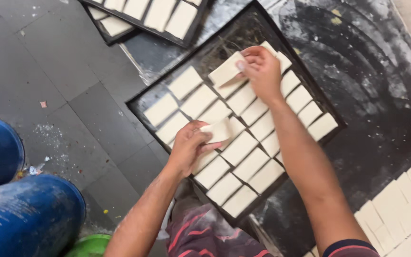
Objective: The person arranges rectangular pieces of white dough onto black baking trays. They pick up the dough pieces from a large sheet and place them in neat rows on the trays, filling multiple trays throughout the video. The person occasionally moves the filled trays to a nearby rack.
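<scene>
Fingers (243, 64) pinch pale slab (225, 71); black tray (215, 52) beneath

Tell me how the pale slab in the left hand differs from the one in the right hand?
The slab in the left hand sits low over the near rows of the black tray; the slab in the right hand is over the tray's far end. The left hand wraps its slab, hiding part of it, while the right hand pinches one end, leaving most of its slab showing. Both are pale, flat rectangles like the rows below.
</scene>
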